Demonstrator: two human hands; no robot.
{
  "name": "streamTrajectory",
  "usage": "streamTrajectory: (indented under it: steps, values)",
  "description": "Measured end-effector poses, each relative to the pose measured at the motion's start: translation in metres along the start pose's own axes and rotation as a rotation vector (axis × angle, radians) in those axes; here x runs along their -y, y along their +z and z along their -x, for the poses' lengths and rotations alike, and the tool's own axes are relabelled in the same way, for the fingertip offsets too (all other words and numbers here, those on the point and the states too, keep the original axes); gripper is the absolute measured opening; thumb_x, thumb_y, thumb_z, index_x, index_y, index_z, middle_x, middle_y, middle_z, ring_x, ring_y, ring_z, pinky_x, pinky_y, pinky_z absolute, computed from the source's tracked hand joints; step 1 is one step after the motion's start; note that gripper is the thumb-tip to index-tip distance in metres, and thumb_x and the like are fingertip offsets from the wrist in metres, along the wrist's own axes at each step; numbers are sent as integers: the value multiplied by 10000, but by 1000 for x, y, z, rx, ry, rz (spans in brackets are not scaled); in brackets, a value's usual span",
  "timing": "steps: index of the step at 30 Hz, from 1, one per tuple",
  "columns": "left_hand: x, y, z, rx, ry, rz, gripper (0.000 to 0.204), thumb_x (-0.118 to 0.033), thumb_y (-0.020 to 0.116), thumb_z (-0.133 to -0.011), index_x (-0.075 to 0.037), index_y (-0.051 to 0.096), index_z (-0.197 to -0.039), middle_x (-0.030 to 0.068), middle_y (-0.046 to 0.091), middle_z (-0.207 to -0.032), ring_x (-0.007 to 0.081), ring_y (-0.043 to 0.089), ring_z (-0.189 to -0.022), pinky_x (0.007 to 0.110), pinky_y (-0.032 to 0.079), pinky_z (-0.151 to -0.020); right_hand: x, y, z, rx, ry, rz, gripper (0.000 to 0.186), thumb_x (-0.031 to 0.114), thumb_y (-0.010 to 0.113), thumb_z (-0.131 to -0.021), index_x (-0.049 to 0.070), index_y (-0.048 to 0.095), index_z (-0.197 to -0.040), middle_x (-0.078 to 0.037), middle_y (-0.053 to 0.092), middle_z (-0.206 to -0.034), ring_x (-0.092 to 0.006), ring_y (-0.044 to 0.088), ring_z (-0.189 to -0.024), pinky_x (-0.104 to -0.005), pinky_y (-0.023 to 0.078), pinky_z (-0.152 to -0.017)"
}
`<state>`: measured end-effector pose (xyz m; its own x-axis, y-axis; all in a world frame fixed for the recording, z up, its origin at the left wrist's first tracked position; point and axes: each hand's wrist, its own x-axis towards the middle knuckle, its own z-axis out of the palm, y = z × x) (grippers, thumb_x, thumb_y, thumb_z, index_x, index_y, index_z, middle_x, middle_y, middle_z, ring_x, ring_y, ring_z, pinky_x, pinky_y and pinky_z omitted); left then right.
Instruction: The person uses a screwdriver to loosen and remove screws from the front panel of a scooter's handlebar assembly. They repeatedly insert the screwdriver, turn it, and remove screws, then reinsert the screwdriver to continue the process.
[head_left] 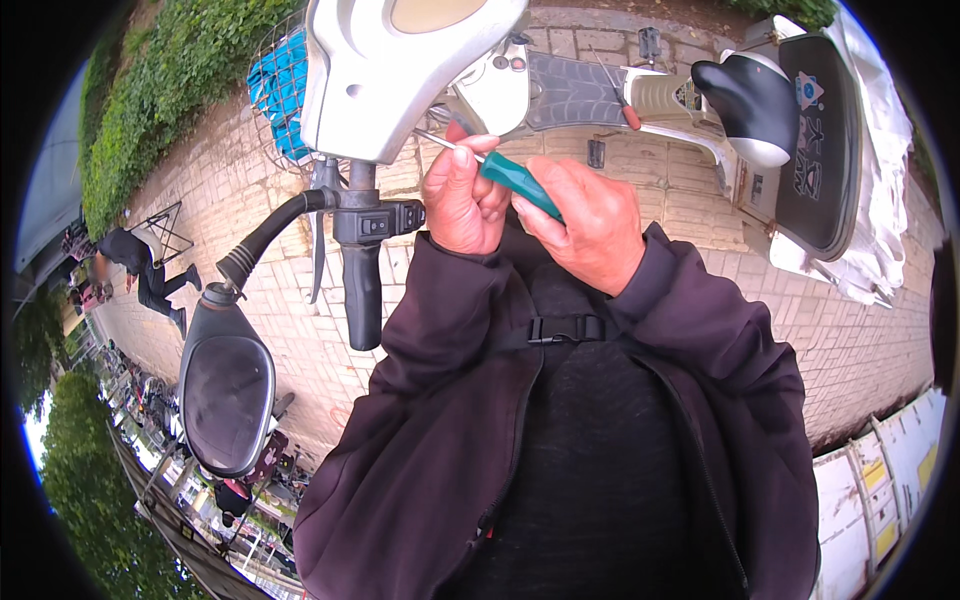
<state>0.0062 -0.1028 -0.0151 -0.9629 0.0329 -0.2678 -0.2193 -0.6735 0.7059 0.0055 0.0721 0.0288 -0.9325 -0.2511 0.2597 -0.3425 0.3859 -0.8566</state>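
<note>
My right hand (590,215) is wrapped round the green handle of a screwdriver (522,184). Its thin metal shaft points up and left, toward the underside of the white front shell (365,90) of an electric scooter. Close beside it, my left hand (465,200) is closed, thumb and fingers pinching the shaft just ahead of the handle. Whether the tip touches the scooter cannot be made out. A second screwdriver, red-handled (631,118), lies by the footboard (575,92).
On the left are the handlebar grip (362,300), brake lever and round-edged mirror (228,405). A wire basket holds blue cloth (283,95). The black-and-white seat (750,105) and a dark rear box (825,150) stand right. A person (140,265) bends over far left on the paving.
</note>
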Motion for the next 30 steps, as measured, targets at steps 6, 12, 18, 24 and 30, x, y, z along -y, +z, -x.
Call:
streamTrajectory:
  steps: [6, 12, 18, 24, 30]
  values:
    - [-2, 0, -5, 29, 29, 49, 358, -328, 587, -1076, 14, 680, -1132, -60, 335, -592, 68, 312, -483, 242, 298, -462, 7, -2, -5, 52, 232, -437, 259, 216, 722, -966, 39, 629, -1131, -82, 690, -890, -161, 651, -639, -301, 518, -541]
    - [-2, 0, -6, 44, -2, 114, 356, -329, 585, -1078, 11, 672, -1133, -58, 332, -581, 69, 313, -478, 244, 304, -457, -4, -20, -11, 415, 974, -1312, 321, 258, 612, -1048, -3, 622, -1235, -71, 659, -788, -110, 591, -569, -260, 476, -501]
    - [-11, -1, -8, 12, 26, 60, 337, -317, 576, -1082, 6, 668, -1121, -55, 345, -577, 69, 328, -461, 246, 309, -437, 11, 11, 1, -93, -32, 238, 314, 132, 743, -922, 27, 668, -1208, -95, 610, -825, -120, 655, -717, -352, 518, -600]
    - [-16, 2, -14, 65, 29, 17, 335, -319, 522, -1104, -16, 664, -1100, -58, 336, -575, 64, 320, -452, 242, 311, -429, 2, -11, 1, 174, 773, -1067, 418, 336, 634, -1043, 36, 574, -1327, -31, 621, -834, -46, 490, -512, -203, 410, -455]
    - [-27, -2, -16, 141, -10, -23, 360, -338, 497, -1115, -23, 670, -1141, -63, 342, -575, 57, 307, -444, 227, 304, -397, 8, 13, 14, -116, 238, -514, 301, 196, 680, -968, 19, 614, -1202, -89, 658, -850, -213, 669, -726, -342, 531, -637]
